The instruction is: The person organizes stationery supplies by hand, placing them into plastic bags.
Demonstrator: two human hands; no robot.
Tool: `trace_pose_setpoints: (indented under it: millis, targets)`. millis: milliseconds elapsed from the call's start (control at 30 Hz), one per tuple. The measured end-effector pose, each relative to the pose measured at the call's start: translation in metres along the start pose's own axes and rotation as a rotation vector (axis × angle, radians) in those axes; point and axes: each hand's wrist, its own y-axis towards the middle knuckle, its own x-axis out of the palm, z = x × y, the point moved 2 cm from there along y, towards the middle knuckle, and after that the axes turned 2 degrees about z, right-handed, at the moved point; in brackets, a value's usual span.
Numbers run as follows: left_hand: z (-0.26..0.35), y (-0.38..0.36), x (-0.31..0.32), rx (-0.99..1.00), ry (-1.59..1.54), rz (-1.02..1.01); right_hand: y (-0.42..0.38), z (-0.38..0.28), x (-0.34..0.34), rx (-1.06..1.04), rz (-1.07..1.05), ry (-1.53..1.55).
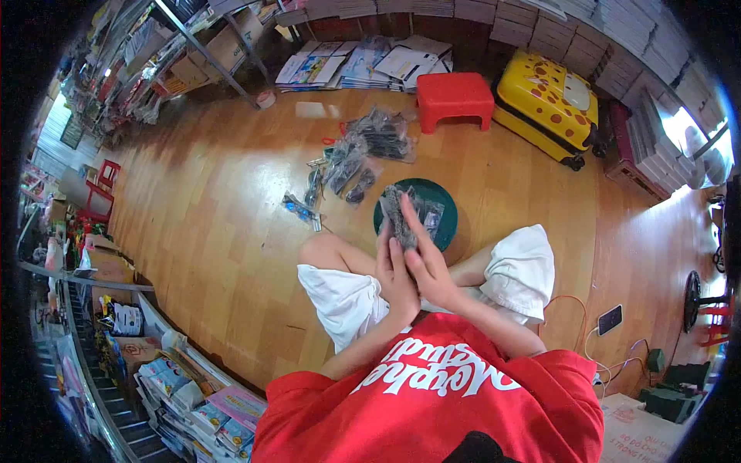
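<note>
In the head view, the packet (pixel 400 220), grey and mottled, is upright between the palms, above the green basin (pixel 448 202). The left hand (pixel 395 282) backs it from the left and the right hand (pixel 434 276) presses from the right, fingers long and fairly straight; the grip is a flat clasp by both hands. What is inside is too small to tell.

For a good hold, even pressure from both palms seems best, as a one-sided squeeze could make the packet slide or twist. Being over the basin is helpful: a slip would likely land among the clear bags (pixel 432 216) in it, rather than on the floor (pixel 255 185), where more wrapped pieces (pixel 378 137) lie ahead.
</note>
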Motion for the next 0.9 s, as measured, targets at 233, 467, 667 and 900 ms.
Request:
trace_pose_setpoints:
  millis: [233, 467, 667, 900]
  targets:
    - [0.008, 0.04, -0.014, -0.104, -0.198, 0.199, -0.049, -0.011, 0.019, 0.117, -0.101, 0.033]
    - [0.006, 0.031, -0.013, -0.227, -0.375, 0.034, -0.042, 0.013, 0.0, 0.173, -0.086, 0.229]
    - [-0.01, 0.019, -0.026, -0.339, -0.468, -0.174, -0.038, 0.02, -0.023, 0.413, 0.13, 0.266]
    - [0.004, 0.059, -0.063, -0.098, -0.014, -0.301, -0.026, -0.002, -0.081, 0.621, -0.184, 0.03]
